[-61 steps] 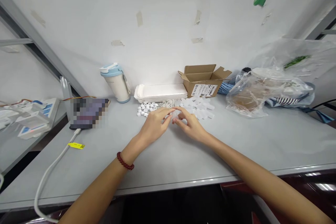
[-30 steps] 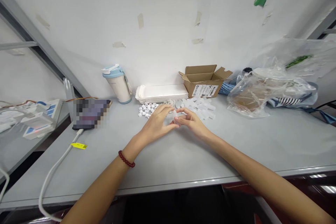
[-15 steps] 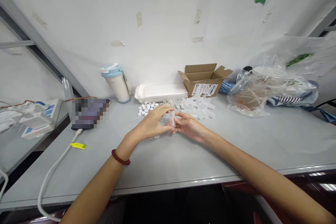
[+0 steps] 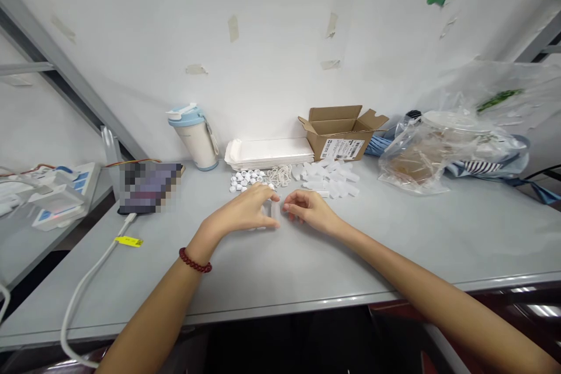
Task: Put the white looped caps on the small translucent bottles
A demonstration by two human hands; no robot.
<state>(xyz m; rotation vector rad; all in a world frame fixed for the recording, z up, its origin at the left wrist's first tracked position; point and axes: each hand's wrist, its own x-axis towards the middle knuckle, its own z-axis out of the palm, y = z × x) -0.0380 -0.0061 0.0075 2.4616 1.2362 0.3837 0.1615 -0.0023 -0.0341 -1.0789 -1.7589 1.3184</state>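
Note:
A small translucent plastic bottle [image 4: 275, 211] stands upright on the grey table. My left hand [image 4: 249, 208] curves around it, thumb and fingers apart on either side; a firm grip does not show. Beside the left palm sits another clear piece, mostly hidden by the fingers. Just right of the bottle, apart from it, is my right hand [image 4: 312, 211], its fingers loosely bent with nothing visible in them. White caps [image 4: 245, 180] lie behind my left hand. Behind my right hand is a heap of translucent bottles [image 4: 335, 178], with white stringy pieces [image 4: 279, 175] between the two groups.
A stack of white trays [image 4: 272, 152] and an open cardboard box [image 4: 336, 128] line the wall. A tumbler [image 4: 195, 140] and a phone [image 4: 149, 187] on a white cable [image 4: 83, 286] are at left. Clear plastic bags [image 4: 416, 158] lie at right.
My right hand has let go of the bottle and drawn slightly away from it. The bottle and my left hand have shifted a little to the left.

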